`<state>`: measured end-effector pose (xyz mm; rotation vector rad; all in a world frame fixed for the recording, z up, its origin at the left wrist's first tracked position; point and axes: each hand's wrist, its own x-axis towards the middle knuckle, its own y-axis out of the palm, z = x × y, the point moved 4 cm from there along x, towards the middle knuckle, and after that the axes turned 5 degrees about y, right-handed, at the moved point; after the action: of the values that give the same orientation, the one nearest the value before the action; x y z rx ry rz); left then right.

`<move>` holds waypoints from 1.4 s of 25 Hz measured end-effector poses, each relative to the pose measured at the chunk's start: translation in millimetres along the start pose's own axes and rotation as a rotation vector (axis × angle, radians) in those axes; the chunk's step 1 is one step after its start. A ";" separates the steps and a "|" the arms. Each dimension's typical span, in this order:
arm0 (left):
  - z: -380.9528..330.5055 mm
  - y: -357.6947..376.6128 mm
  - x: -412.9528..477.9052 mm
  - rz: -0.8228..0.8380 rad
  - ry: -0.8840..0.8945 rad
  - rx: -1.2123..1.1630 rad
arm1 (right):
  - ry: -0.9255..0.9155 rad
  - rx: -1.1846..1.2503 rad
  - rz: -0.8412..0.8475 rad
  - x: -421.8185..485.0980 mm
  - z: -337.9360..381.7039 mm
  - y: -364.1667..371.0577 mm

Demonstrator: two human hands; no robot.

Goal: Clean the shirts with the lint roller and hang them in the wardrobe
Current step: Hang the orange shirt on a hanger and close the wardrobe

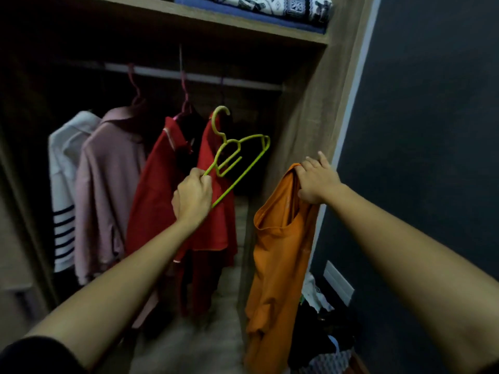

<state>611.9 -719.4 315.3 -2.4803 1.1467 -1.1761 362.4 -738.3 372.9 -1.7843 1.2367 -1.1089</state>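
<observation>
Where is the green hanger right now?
Head view, centre: the left hand grips the green hanger in front of the hanging red shirt, left of the orange shirt in the right hand.

Green hanger (237,155) looks like smooth plastic; orange shirt (278,255) is soft matt cloth; wardrobe (305,109) shows grainy matt wood.

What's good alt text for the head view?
A person's left hand grips a green hanger while the right hand holds up an orange shirt by its neckline, before an open wardrobe. A white shirt, a pink shirt and red shirts hang on its rail.
</observation>
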 end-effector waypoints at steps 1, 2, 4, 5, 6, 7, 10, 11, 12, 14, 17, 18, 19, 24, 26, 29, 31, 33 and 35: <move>13.7 -13.2 -2.5 0.011 0.041 -0.021 | 0.002 0.071 0.020 -3.3 6.0 2.6; 27.0 -25.8 -6.1 0.033 0.097 -0.066 | 0.007 0.140 0.033 -6.0 10.7 5.6; 54.0 -51.0 -13.1 0.070 0.178 -0.222 | 0.028 0.267 0.055 -10.5 13.5 12.5; 66.5 -64.5 -17.5 0.088 0.181 -0.311 | 0.039 0.339 0.066 -13.5 13.6 15.0; 77.5 -76.9 -22.0 0.115 0.163 -0.375 | 0.049 0.414 0.071 -16.4 13.3 16.3; 87.6 -88.1 -27.0 0.150 0.145 -0.408 | 0.052 0.486 0.074 -19.2 13.3 16.8; 98.1 -107.7 -38.5 0.253 0.137 -0.404 | 0.014 0.667 0.069 -27.8 17.2 7.8; 95.4 -107.9 -40.1 0.292 0.156 -0.392 | 0.002 0.725 0.067 -31.8 18.9 0.7; 88.5 -105.5 -41.5 0.328 0.184 -0.366 | -0.020 0.766 0.062 -36.3 21.8 -7.6; 68.8 -96.5 -45.7 0.372 0.270 -0.298 | -0.110 0.776 0.033 -47.9 35.5 -26.1; 40.8 -79.0 -57.9 0.355 0.356 -0.322 | -0.281 0.703 -0.020 -70.4 69.8 -52.6; 36.9 -72.9 -60.8 0.322 0.343 -0.358 | -0.327 0.638 -0.065 -78.0 77.5 -58.3; 34.4 -68.9 -63.4 0.290 0.317 -0.405 | -0.371 0.547 -0.158 -85.6 79.1 -64.5; 7.7 -88.1 -77.4 -0.024 0.453 -0.264 | -0.474 0.312 -0.715 -102.1 43.5 -74.6; -7.7 -90.6 -92.4 -0.248 0.545 0.007 | -0.487 0.345 -0.750 -102.0 38.9 -75.5; -28.9 -71.8 -146.1 -0.310 0.670 -0.023 | -0.474 0.414 -0.806 -105.2 31.1 -91.8; -23.1 -47.0 -180.3 -0.149 0.691 0.064 | -0.484 0.450 -0.858 -111.2 24.6 -105.4; -6.1 -24.0 -183.4 0.106 0.481 0.142 | -0.508 0.437 -0.912 -115.8 19.9 -114.8; 13.2 -15.0 -170.4 0.297 0.285 0.074 | -0.518 0.419 -0.923 -119.9 12.4 -118.6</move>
<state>562.7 -591.2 212.2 -2.0429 1.4508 -1.4788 394.6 -587.1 441.3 -2.1253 -0.1763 -1.1262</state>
